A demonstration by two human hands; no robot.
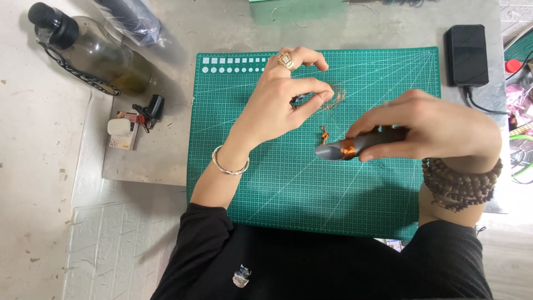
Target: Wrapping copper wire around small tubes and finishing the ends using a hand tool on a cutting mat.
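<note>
Left hand (277,103) pinches thin copper wire loop (335,99) above green cutting mat (266,183) | small copper piece (323,134) lies loose between hands | right hand (433,128) clamped on grey tool (355,145), tip wire-wrapped | progress: looks mid-work, loop unfinished

- I am looking down at what seems to be a small hobby or craft workbench, set up in a home or a small workshop.
- A green cutting mat (311,189) with a printed white grid covers the middle of a grey, scuffed table (183,28).
- A grey pen-shaped hand tool (355,146) wound with thin copper-coloured wire, and loose wire (335,98) on the mat, suggest fine wire work.
- At the left stand a glass bottle (94,50) with a black cap and a small clip (150,108).
- A black box-shaped device (467,54) with a cable lies at the right.
- Pale floor tiles (111,250) show below the table's edge.
</note>
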